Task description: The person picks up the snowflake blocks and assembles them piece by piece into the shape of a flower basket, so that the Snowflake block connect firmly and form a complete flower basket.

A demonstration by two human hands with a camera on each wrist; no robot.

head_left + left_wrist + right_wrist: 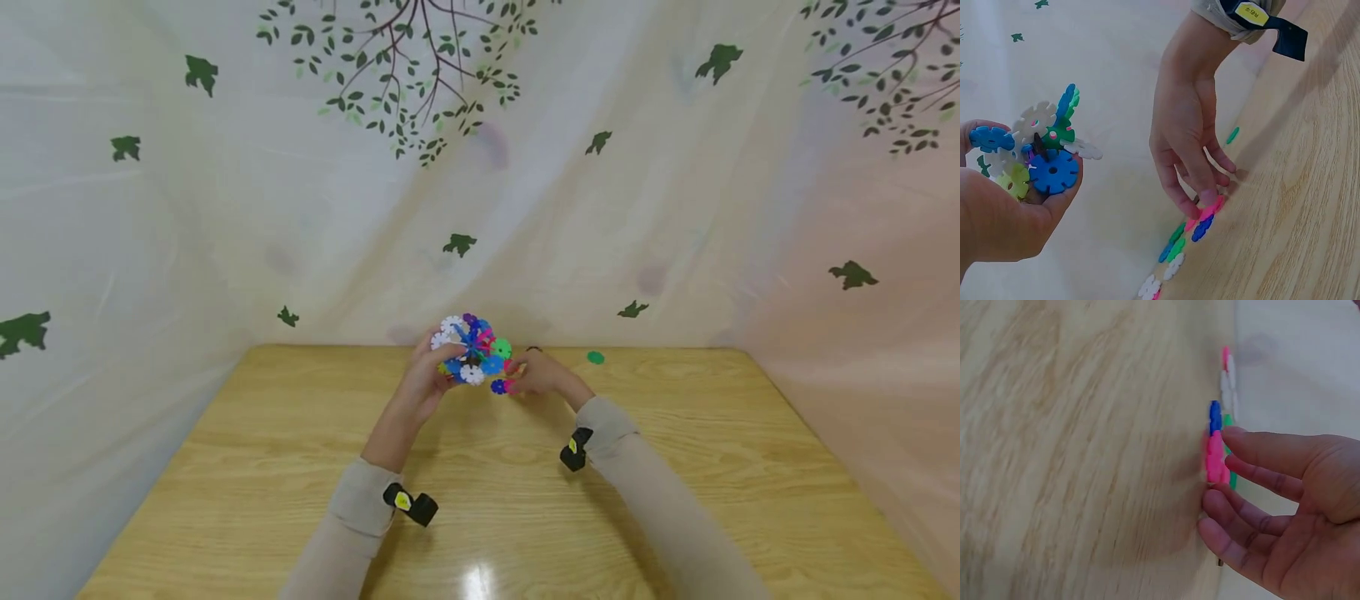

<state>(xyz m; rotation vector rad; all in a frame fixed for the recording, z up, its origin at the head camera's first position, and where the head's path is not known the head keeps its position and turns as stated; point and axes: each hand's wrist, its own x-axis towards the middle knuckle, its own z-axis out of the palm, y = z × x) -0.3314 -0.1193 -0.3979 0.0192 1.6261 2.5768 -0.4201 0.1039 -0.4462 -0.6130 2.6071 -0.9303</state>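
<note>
My left hand [422,385] holds a rounded cluster of interlocking notched plastic discs [1054,172] in blue, white, green and yellow-green, raised above the table. Its fingers curve around the cluster from below. My right hand [546,373] reaches down to the table with fingers loosely bent. In the right wrist view its thumb and fingers are apart, beside a pink notched disc [1215,461]. A dark blue disc [1215,416] adjoins the pink one. In the left wrist view a fingertip overlaps the pink disc; whether it touches is hard to tell.
Several loose discs lie along the far edge of the wooden table [480,467], among them a white disc [1174,266]. A green disc [596,357] lies to the right of my right hand. Behind the table hangs a pale curtain [337,208] with leaf prints.
</note>
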